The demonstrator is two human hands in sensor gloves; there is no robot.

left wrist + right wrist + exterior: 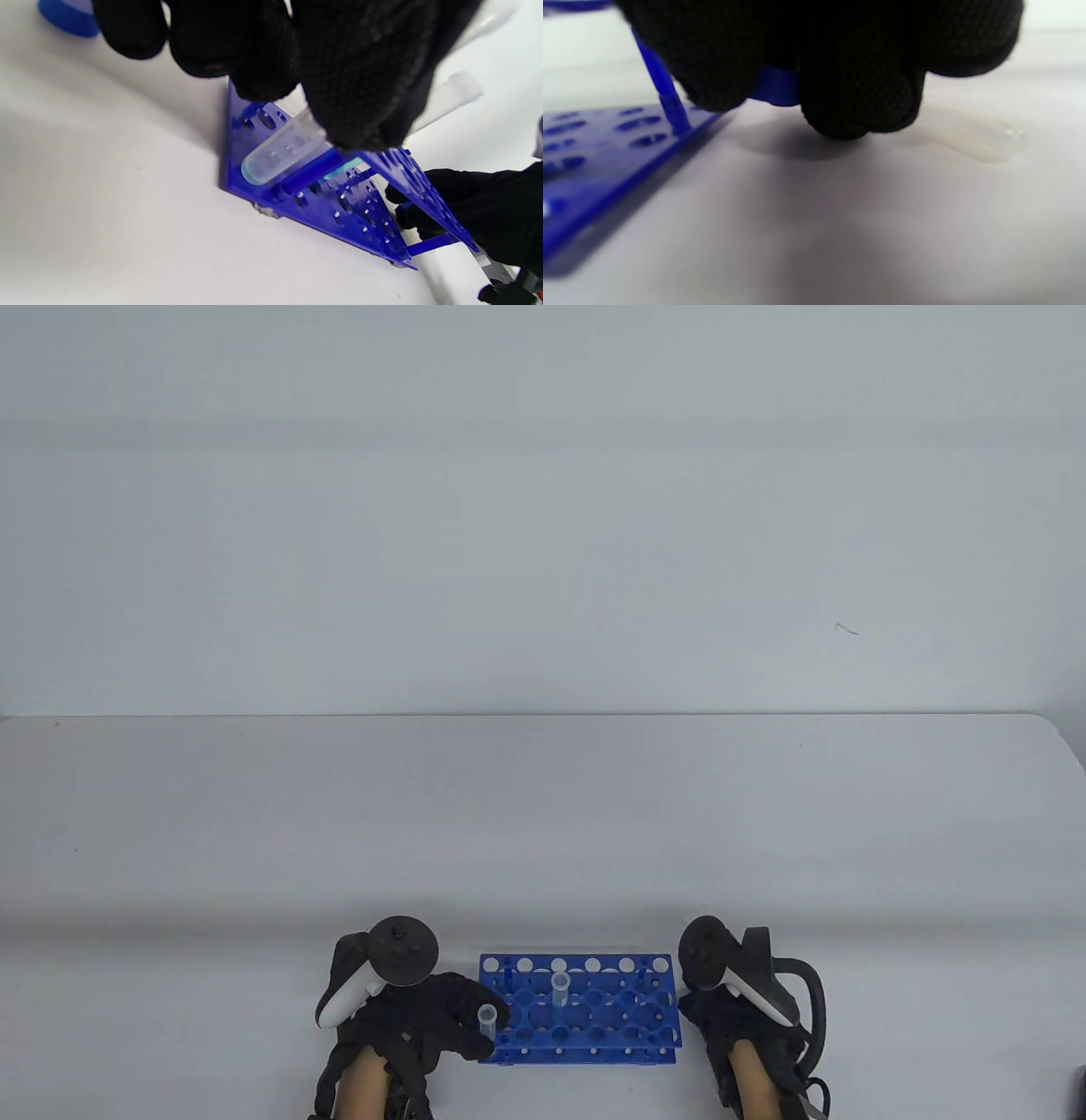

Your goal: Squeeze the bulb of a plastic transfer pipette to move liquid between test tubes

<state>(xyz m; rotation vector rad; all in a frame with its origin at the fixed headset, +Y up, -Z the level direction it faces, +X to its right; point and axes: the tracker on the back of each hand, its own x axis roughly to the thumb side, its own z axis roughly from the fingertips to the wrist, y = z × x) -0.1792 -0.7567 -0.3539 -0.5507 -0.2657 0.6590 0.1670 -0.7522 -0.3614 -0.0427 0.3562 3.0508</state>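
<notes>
Setup stage, no transfer yet as far as I can judge.

Left hand (416,1027) grips a clear test tube (488,1022) at the left end of the blue tube rack (594,1035). In the left wrist view the tube (280,154) sits in a corner hole with its rounded bottom close to the rack's base plate; fingers (365,84) wrap its upper part. Can't tell whether it's being seated or pulled. It looks empty, or near enough, though the blue behind it makes that hard to read.

Second test tube (560,988) stands upright in the middle of the rack, untouched. Something light blue shows near its bottom in the left wrist view, possibly liquid; not sure.

Right hand (738,1010) is at the rack's right end. The left wrist view shows its fingertips (413,212) at the rack's edge by a post, apparently steadying it. The right wrist view is mostly glove (840,63), fingers curled, blue rack part behind them. Exact grip unclear.

Pipette: a pale translucent shape (971,135) lies on the worktop (543,831) just beside the right hand. Probably the transfer pipette, but blurred. Neither hand holds it.

Done: rack positioned, tubes at the rack. Left: pick up pipette, squeeze bulb, draw from one tube, dispense into the other. So basically the whole transfer.
</notes>
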